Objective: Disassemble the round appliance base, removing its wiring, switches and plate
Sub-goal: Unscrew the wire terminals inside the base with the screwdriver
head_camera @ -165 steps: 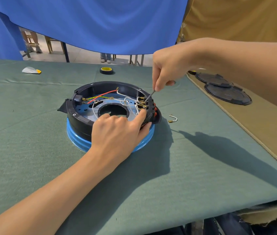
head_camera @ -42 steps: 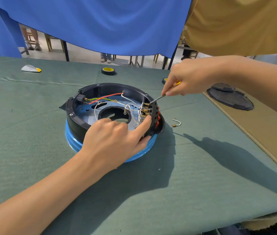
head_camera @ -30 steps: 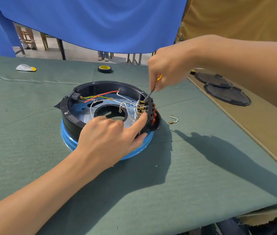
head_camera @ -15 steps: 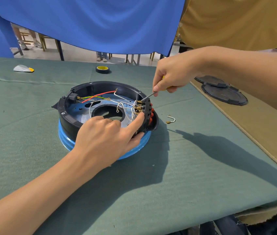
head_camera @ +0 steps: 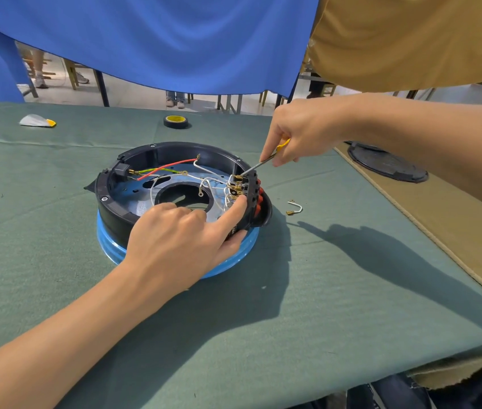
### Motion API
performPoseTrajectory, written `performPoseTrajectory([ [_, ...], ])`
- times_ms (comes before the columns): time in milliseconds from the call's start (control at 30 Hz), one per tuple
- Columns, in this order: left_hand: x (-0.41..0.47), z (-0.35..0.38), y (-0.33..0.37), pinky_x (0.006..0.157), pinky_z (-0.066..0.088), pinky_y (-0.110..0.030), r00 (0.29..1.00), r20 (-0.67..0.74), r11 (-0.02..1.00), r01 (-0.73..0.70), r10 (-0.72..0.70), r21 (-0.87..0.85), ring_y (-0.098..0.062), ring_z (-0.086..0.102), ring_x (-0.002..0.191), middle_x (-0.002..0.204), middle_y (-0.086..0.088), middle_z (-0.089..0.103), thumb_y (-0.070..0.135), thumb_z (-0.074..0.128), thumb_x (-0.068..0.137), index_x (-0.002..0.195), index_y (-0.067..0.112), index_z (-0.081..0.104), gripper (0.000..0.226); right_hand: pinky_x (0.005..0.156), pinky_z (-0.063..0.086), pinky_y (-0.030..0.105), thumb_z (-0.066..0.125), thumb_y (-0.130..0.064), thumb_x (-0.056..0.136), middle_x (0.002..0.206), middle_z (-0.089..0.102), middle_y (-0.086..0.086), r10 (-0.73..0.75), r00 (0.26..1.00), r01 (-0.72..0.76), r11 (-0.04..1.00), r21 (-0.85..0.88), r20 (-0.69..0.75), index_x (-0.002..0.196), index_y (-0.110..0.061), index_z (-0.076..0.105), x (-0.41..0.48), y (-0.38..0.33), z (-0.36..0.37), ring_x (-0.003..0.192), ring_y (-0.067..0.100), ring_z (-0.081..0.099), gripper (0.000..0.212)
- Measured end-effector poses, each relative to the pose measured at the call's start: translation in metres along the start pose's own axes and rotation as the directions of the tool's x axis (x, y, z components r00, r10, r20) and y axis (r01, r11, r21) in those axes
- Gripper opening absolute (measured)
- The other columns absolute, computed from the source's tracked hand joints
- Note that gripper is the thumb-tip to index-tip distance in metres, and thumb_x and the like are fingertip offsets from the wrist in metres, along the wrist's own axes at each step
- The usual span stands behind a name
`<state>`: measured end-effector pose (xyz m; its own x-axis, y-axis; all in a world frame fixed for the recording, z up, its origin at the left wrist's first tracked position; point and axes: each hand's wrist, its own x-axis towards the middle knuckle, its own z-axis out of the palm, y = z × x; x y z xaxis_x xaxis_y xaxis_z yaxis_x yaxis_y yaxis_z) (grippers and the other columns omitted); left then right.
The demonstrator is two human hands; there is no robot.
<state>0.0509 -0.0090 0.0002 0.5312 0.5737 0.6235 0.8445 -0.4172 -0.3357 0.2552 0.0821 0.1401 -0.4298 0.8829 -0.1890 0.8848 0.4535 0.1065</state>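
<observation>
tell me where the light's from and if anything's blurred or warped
Head view: hard light from the far left; the left hand, and the right hand holding the screwdriver, cast crisp shadows onto the green cloth. Head view: round base and wires sharp, no glare. Head view: mild wide-angle stretch toward corners.

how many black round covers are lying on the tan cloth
2: one black cover lies on the tan cloth; the second cover sits just behind it, mostly hidden by the right arm.
</observation>
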Motion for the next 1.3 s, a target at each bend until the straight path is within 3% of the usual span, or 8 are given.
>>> performPoseTrajectory([
  [167,0.0,0.001,0.0,0.044,0.027,-0.024,1.0,-0.009,1.0,0.004,-0.004,0.003,-0.025,0.049,0.035,0.041,0.0,0.049,0.046,0.046,0.095,0.116,0.025,0.066,0.036,0.054,0.037,0.02,0.063,-0.034,0.091,0.06,0.066,-0.012,-0.022,0.999,0.022,1.0,-0.009,-0.045,0.105,-0.037,0.073,-0.002,0.001,0.005,0.057,-0.011,0.056,0.017],
  [400,-0.002,0.002,0.001,0.045,0.03,-0.025,1.0,-0.02,1.0,0.017,-0.017,-0.005,-0.025,0.05,0.036,0.042,-0.001,0.05,0.047,0.045,0.095,0.118,0.026,0.065,0.036,0.058,0.039,0.019,0.058,-0.035,0.094,0.052,0.062,-0.017,-0.035,0.999,0.034,0.999,-0.018,-0.036,0.107,-0.034,0.073,-0.003,-0.001,0.005,0.062,-0.001,0.059,0.02],
  [567,-0.002,0.002,0.0,0.045,0.029,-0.024,1.0,-0.021,1.0,0.012,-0.012,-0.006,-0.025,0.049,0.035,0.042,0.0,0.049,0.047,0.046,0.095,0.116,0.026,0.066,0.036,0.055,0.034,0.023,0.06,-0.032,0.093,0.096,0.069,-0.012,-0.096,0.994,0.081,0.957,-0.278,-0.042,0.113,-0.04,0.069,-0.005,-0.013,-0.004,0.082,0.014,0.053,0.023],
  [700,-0.001,0.001,0.0,0.046,0.025,-0.024,1.0,-0.019,1.0,0.011,-0.011,-0.003,-0.024,0.048,0.034,0.041,0.0,0.048,0.046,0.048,0.094,0.114,0.026,0.068,0.035,0.055,0.032,0.026,0.058,-0.033,0.09,0.102,0.063,-0.008,-0.107,0.992,0.058,0.865,-0.498,-0.071,0.112,-0.051,0.065,-0.002,-0.026,-0.012,0.083,0.021,0.049,0.029],
  [833,-0.001,0.001,0.001,0.044,0.027,-0.024,1.0,-0.025,1.0,0.009,-0.009,0.002,-0.024,0.048,0.034,0.04,0.0,0.047,0.045,0.047,0.095,0.115,0.025,0.066,0.035,0.075,0.055,0.041,0.055,-0.03,0.095,0.093,0.072,0.003,-0.057,0.992,0.088,0.951,-0.295,0.111,0.11,-0.022,0.071,-0.001,-0.028,-0.017,0.081,0.027,0.062,0.024],
  [933,0.0,0.001,0.001,0.044,0.026,-0.024,0.999,-0.031,1.0,0.009,-0.008,0.014,-0.025,0.049,0.034,0.04,0.0,0.048,0.045,0.046,0.095,0.115,0.025,0.066,0.034,0.062,0.051,0.037,0.053,-0.03,0.097,0.066,0.066,-0.002,-0.004,0.989,0.023,0.992,-0.125,0.148,0.103,-0.024,0.073,-0.001,-0.024,-0.015,0.052,0.016,0.054,0.022],
  [1133,0.0,0.002,0.001,0.044,0.027,-0.024,1.0,-0.018,1.0,0.002,-0.002,-0.009,-0.025,0.048,0.034,0.04,0.0,0.047,0.045,0.047,0.095,0.115,0.024,0.066,0.035,0.055,0.034,0.026,0.057,-0.027,0.09,0.101,0.064,-0.005,-0.114,0.99,0.061,0.874,-0.482,-0.082,0.113,-0.046,0.067,-0.007,-0.028,-0.008,0.087,0.026,0.056,0.031],
  [1300,0.001,0.001,-0.003,0.047,0.023,-0.024,1.0,0.013,0.999,-0.026,0.026,-0.04,-0.026,0.05,0.036,0.043,0.0,0.051,0.047,0.047,0.094,0.116,0.024,0.066,0.037,0.073,0.053,0.031,0.053,-0.03,0.097,0.079,0.071,-0.007,-0.036,0.994,0.062,0.964,-0.259,0.106,0.113,-0.025,0.071,-0.003,-0.033,-0.014,0.08,0.015,0.064,0.024],
])
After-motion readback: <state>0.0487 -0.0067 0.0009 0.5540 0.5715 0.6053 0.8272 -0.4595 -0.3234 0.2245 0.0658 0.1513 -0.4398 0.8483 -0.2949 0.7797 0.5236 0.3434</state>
